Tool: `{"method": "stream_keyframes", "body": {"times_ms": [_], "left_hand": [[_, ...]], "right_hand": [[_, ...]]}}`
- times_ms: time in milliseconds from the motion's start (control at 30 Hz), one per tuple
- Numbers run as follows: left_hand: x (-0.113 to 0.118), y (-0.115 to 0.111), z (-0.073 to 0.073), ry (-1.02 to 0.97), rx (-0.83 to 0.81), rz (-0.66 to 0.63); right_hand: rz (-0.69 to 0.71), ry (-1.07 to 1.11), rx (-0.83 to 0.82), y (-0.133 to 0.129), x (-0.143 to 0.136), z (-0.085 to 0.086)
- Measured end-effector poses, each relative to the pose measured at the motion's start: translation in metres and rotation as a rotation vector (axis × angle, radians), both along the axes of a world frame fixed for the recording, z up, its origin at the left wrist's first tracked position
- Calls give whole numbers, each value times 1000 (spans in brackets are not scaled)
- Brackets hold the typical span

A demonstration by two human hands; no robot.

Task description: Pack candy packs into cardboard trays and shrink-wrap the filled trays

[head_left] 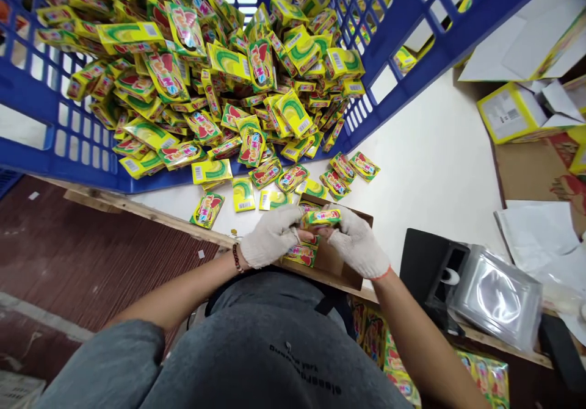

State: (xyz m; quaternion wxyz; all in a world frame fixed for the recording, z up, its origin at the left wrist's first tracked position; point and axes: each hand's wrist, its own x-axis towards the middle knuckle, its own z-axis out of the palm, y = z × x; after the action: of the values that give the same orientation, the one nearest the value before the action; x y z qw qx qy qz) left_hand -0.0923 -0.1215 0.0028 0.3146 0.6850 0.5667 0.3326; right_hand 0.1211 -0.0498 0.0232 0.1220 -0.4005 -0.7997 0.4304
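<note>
Both hands wear white knit gloves with bare fingertips. Between them, over a shallow brown cardboard tray (336,257), is a small yellow-green candy box (321,217). My left hand (273,236) is closed on the box's left end, and my right hand (356,241) grips its right end. Inside the tray's left part lie a few similar candy boxes (302,254); the right part shows bare cardboard. Loose candy boxes (293,177) lie on the white table just beyond the tray. My fingers partly hide the held box's lower side.
A tipped blue plastic crate (397,70) spills a big heap of candy boxes (220,91) toward me. At right stand a black tape dispenser (430,268), a stack of clear plastic sheets (497,293) and opened yellow cartons (508,116). The table's wooden edge (151,209) runs in front of me.
</note>
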Motion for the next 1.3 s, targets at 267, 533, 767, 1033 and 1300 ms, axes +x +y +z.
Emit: {"method": "stream_keyframes", "body": {"times_ms": [267, 533, 767, 1033, 1300], "left_hand": [[-40, 3, -38, 710, -200, 356], [-75, 15, -58, 723, -208, 251], [-78, -1, -20, -416, -236, 624], [-17, 8, 2, -979, -590, 285], [45, 14, 3, -203, -378, -41]], "right_hand": [[555, -990, -89, 18, 10, 9], [663, -1178, -171, 9, -22, -20], [600, -1106, -211, 13, -6, -38], [340, -1043, -161, -6, -4, -48], [156, -424, 100, 11, 41, 5]]}}
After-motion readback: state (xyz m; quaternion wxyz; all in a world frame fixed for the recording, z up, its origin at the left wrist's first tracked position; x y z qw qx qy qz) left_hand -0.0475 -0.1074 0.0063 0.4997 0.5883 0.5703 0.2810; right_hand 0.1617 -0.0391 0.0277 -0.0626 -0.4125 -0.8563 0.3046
